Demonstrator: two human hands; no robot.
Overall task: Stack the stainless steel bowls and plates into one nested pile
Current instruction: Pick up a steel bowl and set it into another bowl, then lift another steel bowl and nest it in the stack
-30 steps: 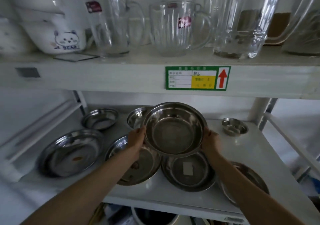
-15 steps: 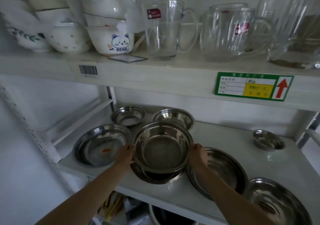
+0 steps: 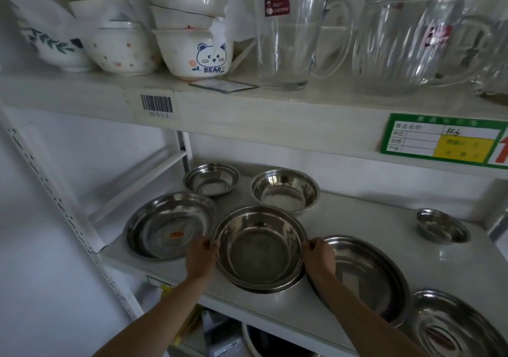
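A large steel bowl (image 3: 260, 246) sits nested on a steel plate (image 3: 270, 287) near the front of the lower shelf. My left hand (image 3: 200, 256) grips its left rim and my right hand (image 3: 320, 256) grips its right rim. To the left lies a plate with an orange sticker (image 3: 170, 224). Behind stand two smaller bowls, one at the back left (image 3: 211, 179) and one at the back middle (image 3: 286, 190). To the right lie a wide plate (image 3: 365, 274), another plate (image 3: 453, 326) at the front right corner, and a tiny bowl (image 3: 442, 226).
The white lower shelf (image 3: 357, 219) has its front edge just below my wrists. The upper shelf (image 3: 247, 109) hangs low overhead, carrying ceramic bowls (image 3: 192, 51) and glass jugs (image 3: 286, 34). A slotted upright post (image 3: 63, 219) stands at the left.
Both hands have carried the large bowl down and to the left and set it onto the plate at the shelf's front. The camera has turned left.
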